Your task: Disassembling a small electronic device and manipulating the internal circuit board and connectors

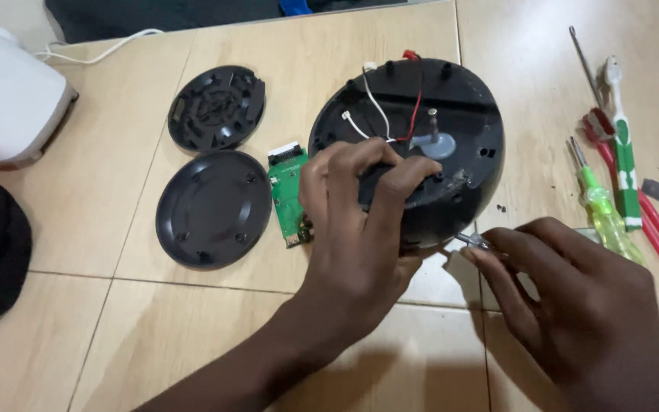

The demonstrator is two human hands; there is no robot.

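Left hand (356, 221) clamped on near rim of the round black housing (451, 114), fingers curled over the edge into the open shell. Right hand (566, 305) pinches a thin metal tool (473, 240), tip at housing's lower edge, just right of the left-hand grip. Inside the housing, beyond the left fingers: grey post (434, 137), white wires (371, 103) and a red wire (417, 91). Left of the grip: green circuit board (290, 198), just beside the hand; further left two black discs (213, 207) (217, 107). Right of the right hand: green-yellow screwdriver (602, 210), toothbrush (624, 145), red tool (650, 221). All on a tan tiled surface (116, 152).
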